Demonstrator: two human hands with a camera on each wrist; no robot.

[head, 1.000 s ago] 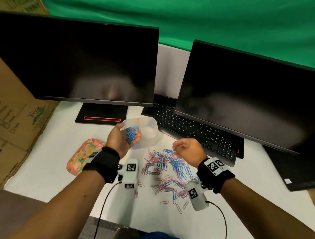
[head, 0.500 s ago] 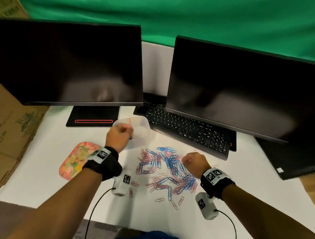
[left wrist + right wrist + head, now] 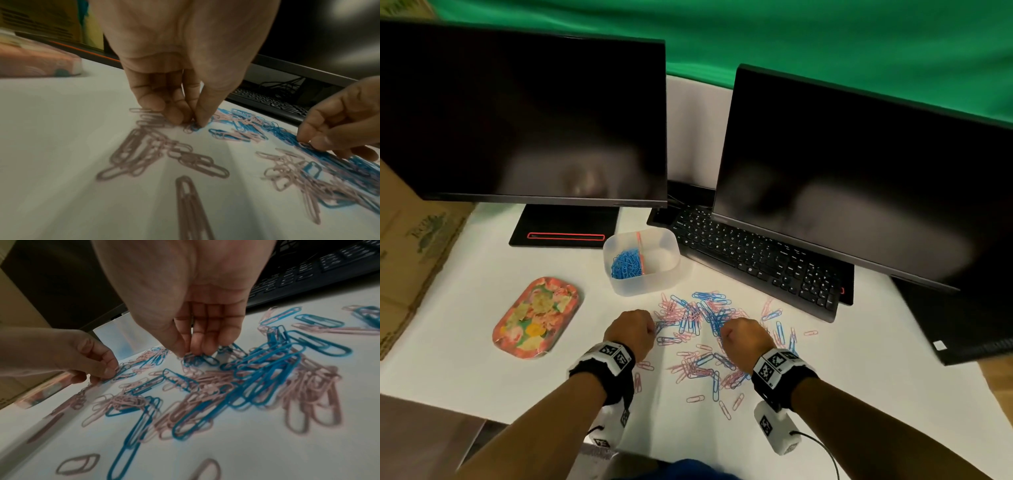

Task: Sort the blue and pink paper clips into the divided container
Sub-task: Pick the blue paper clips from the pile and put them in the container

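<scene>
**Both hands down in the clip pile, picking out blue**

The divided container (image 3: 641,263) stands at the far edge of the loose heap, just in front of the keyboard (image 3: 753,255), close enough that neither arm has far to travel; its left compartment holds a mound of blue paper clips (image 3: 626,263), its right compartment looks bare, and an orange-pink divider runs between them; so I judge blue is being gathered first, with pink not yet begun. The mixed pile of blue and pink paper clips (image 3: 698,329) lies spread on the white table (image 3: 465,301), between the two wrists.

The left hand (image 3: 180,91) points straight down at the pile's left edge, fingers bunched against the thumb and pinching a blue clip (image 3: 194,127) that overlaps a pink one; the right hand (image 3: 197,318) hangs palm-back over the pile's middle, its fingertips (image 3: 205,347) curled onto a small cluster of blue clips (image 3: 200,359), seemingly closing on them, though whether they are lifted I cannot tell. A floral tray (image 3: 537,317) sits off to the left, apart from the work.
</scene>
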